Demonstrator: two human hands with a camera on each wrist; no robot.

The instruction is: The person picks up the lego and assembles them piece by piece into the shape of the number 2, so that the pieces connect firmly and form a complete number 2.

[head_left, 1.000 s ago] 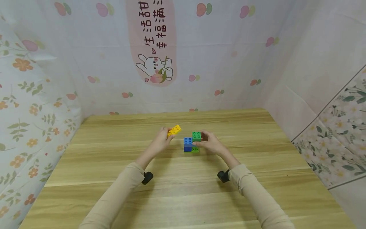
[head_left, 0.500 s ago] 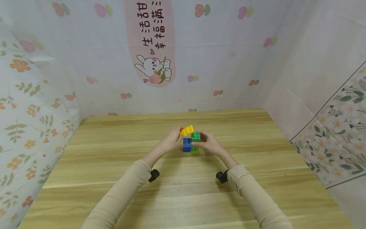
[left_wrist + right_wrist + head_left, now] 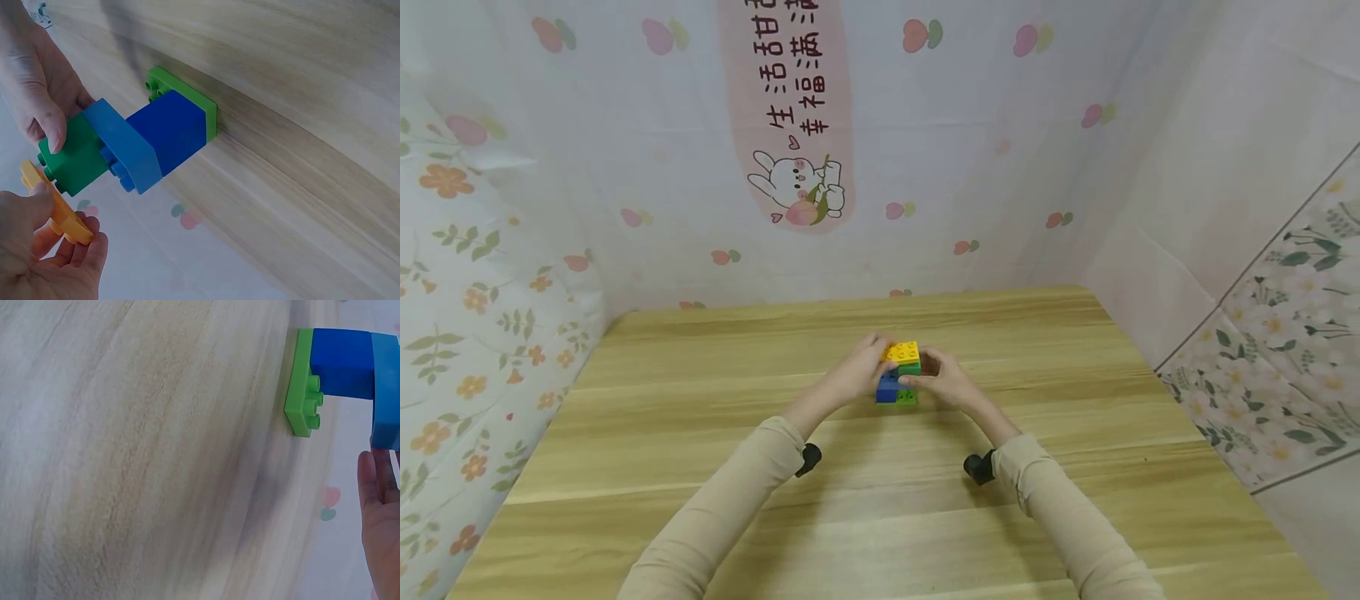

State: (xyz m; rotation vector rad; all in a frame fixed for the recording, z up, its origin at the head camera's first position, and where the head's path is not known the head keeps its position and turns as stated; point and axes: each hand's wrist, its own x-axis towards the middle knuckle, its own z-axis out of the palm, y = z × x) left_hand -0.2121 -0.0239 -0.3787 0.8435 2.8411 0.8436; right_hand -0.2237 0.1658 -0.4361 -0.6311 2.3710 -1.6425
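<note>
A small stack of toy building bricks stands mid-table. Its flat light-green brick is at the bottom, a dark blue brick above that, then a lighter blue brick jutting past it to one side. On the jutting end sits a green brick. My right hand holds the green brick between thumb and fingers, fingertips also by the lighter blue one. A flat yellow brick is pinched in my left hand, slightly tilted, its underside right at the green brick's studs.
The wooden table extends all around the stack. A patterned cloth hangs behind the table and along both sides. Black wrist cameras stick out below each cuff.
My left hand has carried the yellow brick rightward, from beside the stack to over the green brick, and lowered it. My right hand has kept its hold on the green brick.
</note>
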